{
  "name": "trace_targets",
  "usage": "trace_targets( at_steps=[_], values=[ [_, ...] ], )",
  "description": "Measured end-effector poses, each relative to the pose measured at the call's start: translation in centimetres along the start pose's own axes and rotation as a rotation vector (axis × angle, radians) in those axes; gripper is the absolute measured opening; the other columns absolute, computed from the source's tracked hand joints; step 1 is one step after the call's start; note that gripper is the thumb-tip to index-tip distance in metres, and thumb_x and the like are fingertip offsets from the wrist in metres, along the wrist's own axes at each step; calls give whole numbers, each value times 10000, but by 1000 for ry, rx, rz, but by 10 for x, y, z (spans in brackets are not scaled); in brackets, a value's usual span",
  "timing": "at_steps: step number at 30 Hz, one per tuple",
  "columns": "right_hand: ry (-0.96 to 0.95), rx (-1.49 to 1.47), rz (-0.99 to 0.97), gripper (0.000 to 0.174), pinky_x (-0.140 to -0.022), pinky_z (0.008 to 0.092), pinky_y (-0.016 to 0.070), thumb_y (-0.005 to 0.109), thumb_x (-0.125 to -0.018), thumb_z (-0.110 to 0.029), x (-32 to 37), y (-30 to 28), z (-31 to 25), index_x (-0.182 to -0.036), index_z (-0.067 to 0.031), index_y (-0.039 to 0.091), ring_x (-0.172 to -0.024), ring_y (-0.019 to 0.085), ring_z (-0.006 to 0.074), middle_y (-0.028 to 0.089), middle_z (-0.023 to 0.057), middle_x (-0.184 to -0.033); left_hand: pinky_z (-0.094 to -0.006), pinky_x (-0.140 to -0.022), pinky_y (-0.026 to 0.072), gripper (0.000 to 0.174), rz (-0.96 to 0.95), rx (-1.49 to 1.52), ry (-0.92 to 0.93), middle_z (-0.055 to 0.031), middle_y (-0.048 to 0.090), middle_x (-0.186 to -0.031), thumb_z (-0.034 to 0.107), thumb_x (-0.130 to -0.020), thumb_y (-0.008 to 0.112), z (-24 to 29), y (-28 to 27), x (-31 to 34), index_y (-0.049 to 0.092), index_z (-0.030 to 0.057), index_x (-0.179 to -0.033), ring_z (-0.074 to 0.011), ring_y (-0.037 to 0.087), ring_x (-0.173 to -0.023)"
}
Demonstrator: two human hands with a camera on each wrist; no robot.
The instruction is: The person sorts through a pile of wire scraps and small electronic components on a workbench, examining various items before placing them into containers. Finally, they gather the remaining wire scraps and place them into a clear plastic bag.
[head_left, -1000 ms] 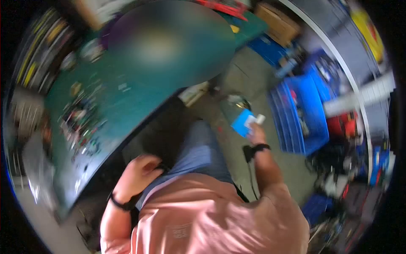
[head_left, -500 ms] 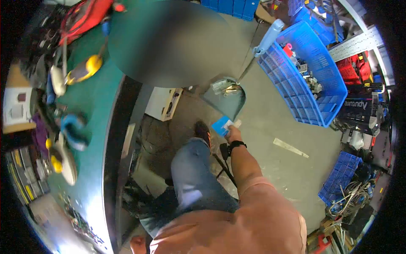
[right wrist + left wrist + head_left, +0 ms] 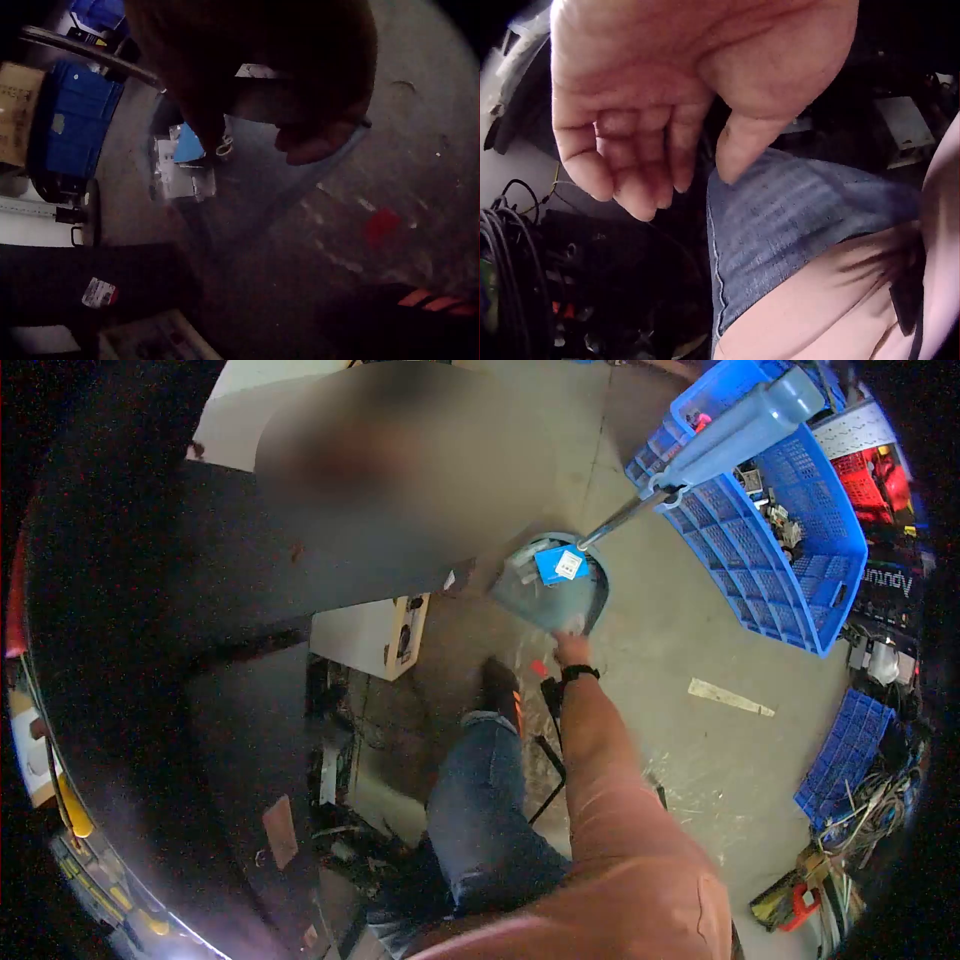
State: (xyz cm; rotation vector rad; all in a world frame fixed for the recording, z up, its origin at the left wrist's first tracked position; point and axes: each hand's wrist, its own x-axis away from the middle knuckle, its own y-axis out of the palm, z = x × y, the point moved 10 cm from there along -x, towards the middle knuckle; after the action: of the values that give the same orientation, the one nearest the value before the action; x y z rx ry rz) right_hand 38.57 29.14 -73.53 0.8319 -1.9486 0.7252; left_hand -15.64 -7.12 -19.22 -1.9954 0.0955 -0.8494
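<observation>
A grey dustpan (image 3: 545, 607) with a long pole and a light blue grip (image 3: 745, 435) stands on the floor in the head view. A blue packet (image 3: 549, 565) with a white label lies inside it, among clear plastic bags (image 3: 180, 180). My right hand (image 3: 573, 649) reaches down at the pan's front edge, thumb and fingers apart over it. In the right wrist view a small pale ring (image 3: 224, 148) shows by a fingertip, and the hand is dark. My left hand (image 3: 682, 82) hangs beside my jeans, its fingers loosely bent and holding nothing.
To the right stands a tall blue crate (image 3: 745, 550) of small parts, with a lower blue basket (image 3: 845, 755) and cables nearby. A pale wedge-shaped strip (image 3: 730, 696) lies on the floor. The dark bench side (image 3: 330, 580) and a white box (image 3: 360, 637) are at left.
The blue packet has gone from my right hand into the dustpan. My body and view have swung right and down, away from the green bench top. The left hand has left the head view.
</observation>
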Motion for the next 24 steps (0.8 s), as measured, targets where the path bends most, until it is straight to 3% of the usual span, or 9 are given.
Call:
trace_targets(
  at_steps=[6,9,10,13,16,20,21,23,24],
  values=[
    [-318,489,-45,531,-542,374,469,776,-692,-301,-48,17,-12,-1062,16,565,-593,591,212,601,81,-744,-407,-648,474,166,26,-25,18,-163,648,-833,162,-770,599,5,-4,-8,652,17,-832,-311,615,-755],
    [-449,142,272,591,-658,395,502,770,-690,-344,-71,-28,-20,-1078,50,561,-723,632,262,635,140,-825,-410,-655,473,167,39,-25,26,-163,645,-836,163,-772,591,4,-3,-7,652,20,-831,-314,611,-762],
    [-490,647,149,629,-715,398,502,768,-682,-375,-100,-13,-4,-1076,70,561,-788,637,287,643,170,-880,-411,-658,472,167,43,-17,28,-164,644,-838,164,-772,588,4,0,-7,652,21,-830,-315,610,-764],
    [-231,706,61,754,-839,434,475,748,-655,-481,6,-39,-21,-1110,89,555,-953,629,360,650,221,-1011,-414,-665,471,167,57,6,44,-164,641,-841,165,-774,580,2,5,-5,652,24,-829,-317,606,-771],
    [-598,1641,-325,386,-794,450,489,576,-844,-349,21,5,37,-1097,-62,632,-931,620,357,661,186,-964,-418,-672,470,169,96,22,64,-164,637,-845,167,-775,572,-8,7,0,652,28,-827,-320,602,-778],
    [-853,1700,-394,286,-777,451,488,484,-848,-207,90,-10,30,-1066,-151,660,-896,621,338,663,156,-939,-422,-682,469,171,234,76,76,-164,633,-849,169,-777,561,-51,9,26,652,32,-825,-324,597,-787],
    [-817,1238,-356,249,-745,440,495,483,-838,-178,90,-22,13,-1000,-119,662,-881,627,320,660,152,-925,-423,-684,468,172,291,71,70,-164,632,-850,169,-778,558,-69,12,38,652,33,-825,-325,596,-789],
    [-1111,1610,-450,196,-756,435,491,542,-824,-190,131,-17,-14,-949,-88,653,-864,631,310,653,157,-903,-425,-689,468,173,406,-81,105,-164,629,-853,170,-779,552,-94,19,60,652,35,-824,-327,593,-794],
    [-850,1442,-479,194,-710,429,499,556,-835,-213,81,-22,-6,-941,-76,644,-805,634,321,649,160,-864,-426,-691,467,174,448,-96,80,-164,628,-854,170,-779,550,-106,23,70,652,36,-823,-328,592,-796]
  ],
)
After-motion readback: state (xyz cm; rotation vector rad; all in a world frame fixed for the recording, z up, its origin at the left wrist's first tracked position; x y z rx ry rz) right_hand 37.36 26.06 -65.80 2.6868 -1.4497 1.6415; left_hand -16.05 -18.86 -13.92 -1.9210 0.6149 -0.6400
